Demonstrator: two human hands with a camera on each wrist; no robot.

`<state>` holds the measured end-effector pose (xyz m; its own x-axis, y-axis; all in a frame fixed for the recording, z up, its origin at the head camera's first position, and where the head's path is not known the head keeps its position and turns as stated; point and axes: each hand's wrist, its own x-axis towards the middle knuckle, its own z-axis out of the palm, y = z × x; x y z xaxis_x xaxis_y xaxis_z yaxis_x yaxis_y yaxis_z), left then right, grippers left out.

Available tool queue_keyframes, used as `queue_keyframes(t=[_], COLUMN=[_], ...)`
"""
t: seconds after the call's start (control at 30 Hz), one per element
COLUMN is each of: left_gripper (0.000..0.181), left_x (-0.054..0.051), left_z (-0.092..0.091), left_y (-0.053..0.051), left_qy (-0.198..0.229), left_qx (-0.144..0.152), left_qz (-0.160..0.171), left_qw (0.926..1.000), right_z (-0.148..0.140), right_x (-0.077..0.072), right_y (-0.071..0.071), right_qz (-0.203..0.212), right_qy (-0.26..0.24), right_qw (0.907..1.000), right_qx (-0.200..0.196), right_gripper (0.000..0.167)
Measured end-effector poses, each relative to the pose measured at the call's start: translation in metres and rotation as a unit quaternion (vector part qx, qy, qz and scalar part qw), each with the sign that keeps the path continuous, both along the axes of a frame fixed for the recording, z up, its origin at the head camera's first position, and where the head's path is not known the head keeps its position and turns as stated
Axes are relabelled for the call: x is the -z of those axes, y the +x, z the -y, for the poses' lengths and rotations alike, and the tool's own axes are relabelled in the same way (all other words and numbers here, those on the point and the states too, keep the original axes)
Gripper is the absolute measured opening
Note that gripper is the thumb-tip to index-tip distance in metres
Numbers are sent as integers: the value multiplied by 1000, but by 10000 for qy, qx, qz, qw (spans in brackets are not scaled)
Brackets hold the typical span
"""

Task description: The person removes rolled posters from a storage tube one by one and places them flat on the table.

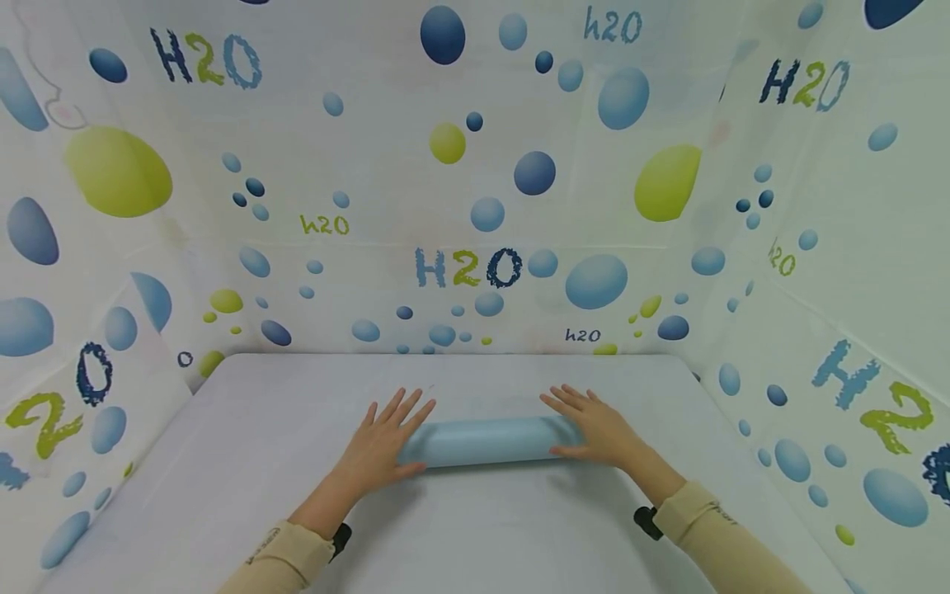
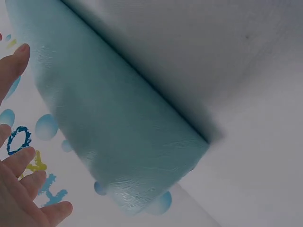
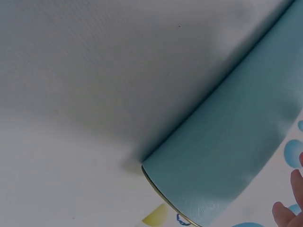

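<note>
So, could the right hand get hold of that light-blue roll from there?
Likely yes: the right hand is at the right end of the light-blue roll, its fingers spread, and nothing visible blocks the way. Whether they touch is hard to tell.

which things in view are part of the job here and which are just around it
Seem part of the job:
light blue roll
left hand, fingers spread at the roll's left end
right hand, fingers spread at its right end

Just around it:
white tabletop under the roll
bubble-patterned backdrop behind and at the sides
</note>
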<state>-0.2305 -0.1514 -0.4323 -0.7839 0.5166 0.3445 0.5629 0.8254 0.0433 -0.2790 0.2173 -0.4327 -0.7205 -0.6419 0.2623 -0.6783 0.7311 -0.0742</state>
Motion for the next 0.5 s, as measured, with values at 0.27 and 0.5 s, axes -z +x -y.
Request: queue_keyframes(t=[0.27, 0.5], left_gripper=[88, 89], left_x=[15, 29], left_z=[7, 16], left_y=[-7, -11], left_qy=[140, 213], left_qx=[-229, -286], left_qz=[299, 527], left_qw=[9992, 9980], right_z=[1, 1], right_x=[11, 20], right_y=[-2, -5], right_qz=[198, 322], right_qy=[-45, -84], right_qw=[9997, 9994], right_qx=[-99, 10], right_gripper=[82, 82])
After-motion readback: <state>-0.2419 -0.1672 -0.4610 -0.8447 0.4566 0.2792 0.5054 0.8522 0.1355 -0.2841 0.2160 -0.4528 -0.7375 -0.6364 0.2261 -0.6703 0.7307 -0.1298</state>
